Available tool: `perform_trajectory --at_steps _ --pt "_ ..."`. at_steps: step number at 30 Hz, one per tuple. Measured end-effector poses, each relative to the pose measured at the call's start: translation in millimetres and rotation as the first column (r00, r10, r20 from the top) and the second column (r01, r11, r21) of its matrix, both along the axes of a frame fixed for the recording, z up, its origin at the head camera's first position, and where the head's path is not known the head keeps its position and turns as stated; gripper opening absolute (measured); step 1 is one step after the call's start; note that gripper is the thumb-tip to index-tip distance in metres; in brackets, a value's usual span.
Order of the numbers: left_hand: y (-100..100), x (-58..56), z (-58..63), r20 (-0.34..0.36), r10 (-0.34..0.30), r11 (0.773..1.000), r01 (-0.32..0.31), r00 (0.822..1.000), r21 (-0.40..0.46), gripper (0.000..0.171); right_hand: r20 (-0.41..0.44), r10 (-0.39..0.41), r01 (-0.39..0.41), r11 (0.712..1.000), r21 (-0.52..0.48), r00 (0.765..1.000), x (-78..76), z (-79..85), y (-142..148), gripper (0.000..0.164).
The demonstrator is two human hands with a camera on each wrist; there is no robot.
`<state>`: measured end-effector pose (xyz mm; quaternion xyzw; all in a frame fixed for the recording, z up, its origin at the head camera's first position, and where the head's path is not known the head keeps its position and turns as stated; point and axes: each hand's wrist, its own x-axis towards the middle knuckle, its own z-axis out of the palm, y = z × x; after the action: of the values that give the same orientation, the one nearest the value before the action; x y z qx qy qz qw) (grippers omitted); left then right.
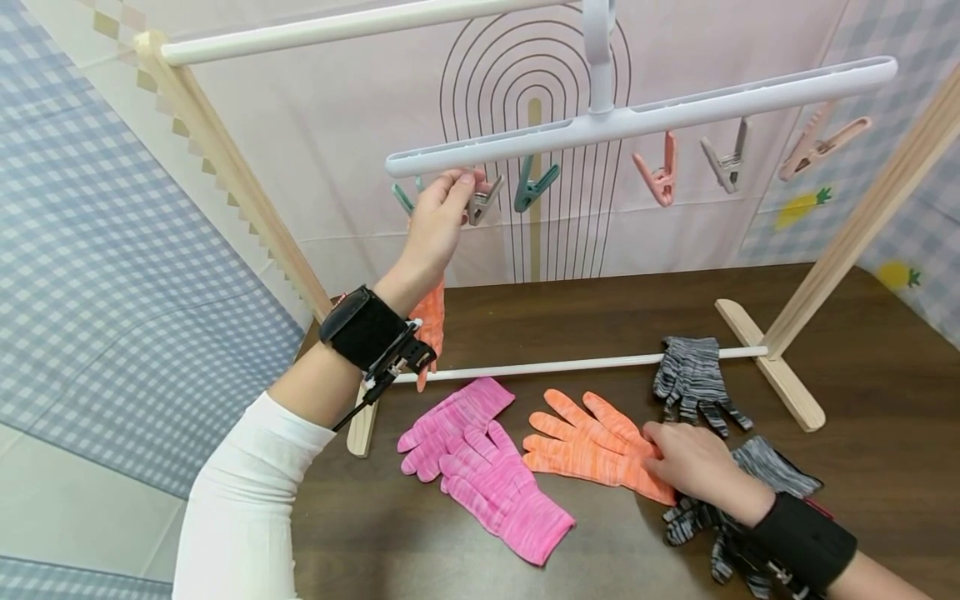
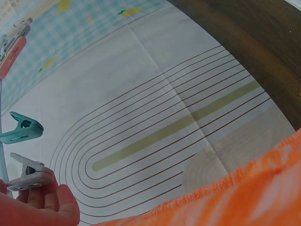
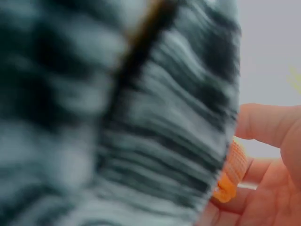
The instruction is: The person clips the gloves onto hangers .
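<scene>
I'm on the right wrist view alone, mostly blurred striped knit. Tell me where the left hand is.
Observer: The left hand holds a grey clip under one end of the white hanger.
Operator: Identify the orange bit by the right hand.
Observer: The head view shows an orange glove, fingers spread on the table.
Operator: Report what lies left of that.
Observer: Two pink gloves, partly overlapping.

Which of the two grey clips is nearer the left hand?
The grey clip between green clips, touching the left hand; the other grey clip hangs between pink clips.
</scene>
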<state>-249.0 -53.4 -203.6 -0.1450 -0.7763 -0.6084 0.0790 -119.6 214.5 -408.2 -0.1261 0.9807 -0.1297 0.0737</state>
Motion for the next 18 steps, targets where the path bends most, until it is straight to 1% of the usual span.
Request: perform_trajectory --at_steps 5,11,13,18 --pt "-1 0.7 -1.0 -0.007 -0.007 1.0 0.007 1.0 0.004 0.033 0.004 0.015 -0.014 0.999 -0.036 1.0 1.1 5.1 2 0.014" --pt "-1 1.3 -1.1 -0.011 -0.011 1.0 0.011 1.0 0.005 0.033 0.041 0.029 -0.025 0.996 -0.088 0.999 2.4 15.6 3 0.007" --pt "-1 1.0 -1.3 -0.013 -0.012 1.0 0.012 1.0 0.009 0.033 0.035 0.044 -0.04 0.994 -0.107 0.998 2.6 18.8 3 0.01" --pt "-1 0.4 -1.7 -0.01 -0.02 0.999 0.021 1.0 0.029 0.033 -0.033 0.102 -0.106 0.982 -0.159 0.994 2.8 24.5 4 0.022"
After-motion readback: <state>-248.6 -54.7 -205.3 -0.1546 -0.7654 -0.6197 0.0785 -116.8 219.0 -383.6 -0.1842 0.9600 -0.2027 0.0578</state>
